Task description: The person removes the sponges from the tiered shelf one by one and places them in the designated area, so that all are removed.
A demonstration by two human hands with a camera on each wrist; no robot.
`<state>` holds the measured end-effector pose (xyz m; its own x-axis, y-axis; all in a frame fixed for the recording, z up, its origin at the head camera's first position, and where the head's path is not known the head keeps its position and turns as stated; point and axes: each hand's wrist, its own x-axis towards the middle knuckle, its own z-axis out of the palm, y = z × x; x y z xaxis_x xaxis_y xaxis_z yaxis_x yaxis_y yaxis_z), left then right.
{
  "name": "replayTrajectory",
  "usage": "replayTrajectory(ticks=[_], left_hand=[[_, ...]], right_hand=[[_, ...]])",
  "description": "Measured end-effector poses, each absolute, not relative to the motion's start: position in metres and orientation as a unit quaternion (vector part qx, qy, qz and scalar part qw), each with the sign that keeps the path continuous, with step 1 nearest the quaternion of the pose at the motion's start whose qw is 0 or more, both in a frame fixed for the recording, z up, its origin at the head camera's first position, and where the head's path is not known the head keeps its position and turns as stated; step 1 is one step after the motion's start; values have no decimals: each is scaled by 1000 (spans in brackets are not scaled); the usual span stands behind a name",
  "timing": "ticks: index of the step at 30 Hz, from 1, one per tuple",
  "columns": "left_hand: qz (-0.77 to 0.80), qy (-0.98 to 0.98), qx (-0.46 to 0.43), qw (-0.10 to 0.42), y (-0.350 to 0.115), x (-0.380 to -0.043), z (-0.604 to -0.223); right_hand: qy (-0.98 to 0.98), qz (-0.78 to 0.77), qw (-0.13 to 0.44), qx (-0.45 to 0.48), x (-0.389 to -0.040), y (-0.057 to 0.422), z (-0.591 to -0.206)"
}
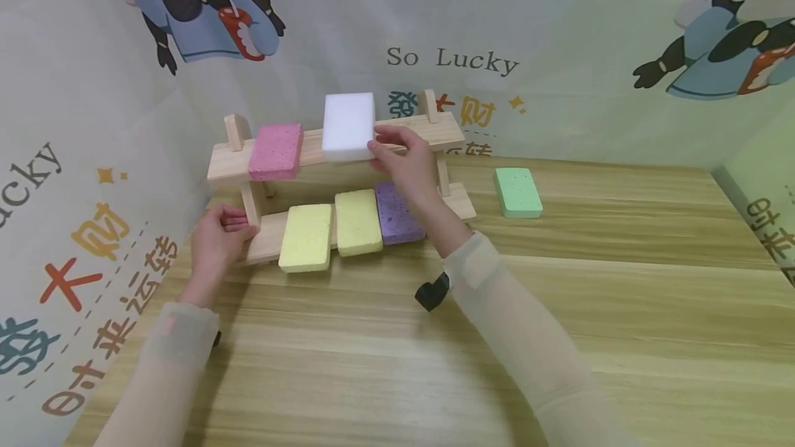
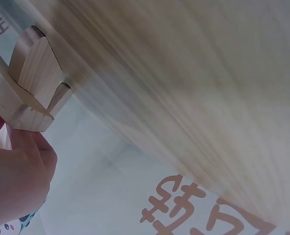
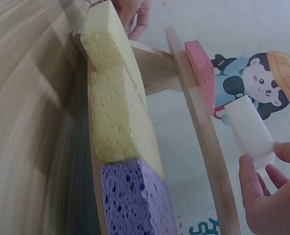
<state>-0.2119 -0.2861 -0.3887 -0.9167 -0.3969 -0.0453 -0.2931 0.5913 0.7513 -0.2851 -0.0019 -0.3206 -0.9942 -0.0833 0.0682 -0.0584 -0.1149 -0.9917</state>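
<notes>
A small two-tier wooden shelf (image 1: 446, 131) stands at the back of the table. My right hand (image 1: 411, 165) pinches the right edge of a white sponge (image 1: 349, 124) at the upper board, fingers and thumb on its sides (image 3: 277, 188). Left of it on that board lies a pink sponge (image 1: 276, 150). My left hand (image 1: 214, 243) grips the left end of the lower board, with fingertips and thumb around the wood (image 2: 30, 117). Two yellow sponges (image 1: 306, 236) and a purple sponge (image 1: 397, 216) sit in a row on the lower board; my right forearm passes near the purple one.
A green sponge (image 1: 518, 193) lies on the wooden table (image 1: 621, 336), right of the shelf. Printed cloth (image 1: 559, 19) with cartoon figures and lettering hangs behind and along the sides. Upright posts (image 1: 234, 132) rise at both ends of the upper board.
</notes>
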Motion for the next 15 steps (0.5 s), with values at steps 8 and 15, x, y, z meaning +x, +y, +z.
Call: replayTrajectory(ticks=[8, 15], left_hand=[[-409, -890, 189, 62, -285, -215, -389], [-410, -890, 189, 58, -287, -215, -389]], right_hand=[[658, -751, -10, -45, -284, 24, -319], [662, -749, -22, -13, -286, 45, -326]])
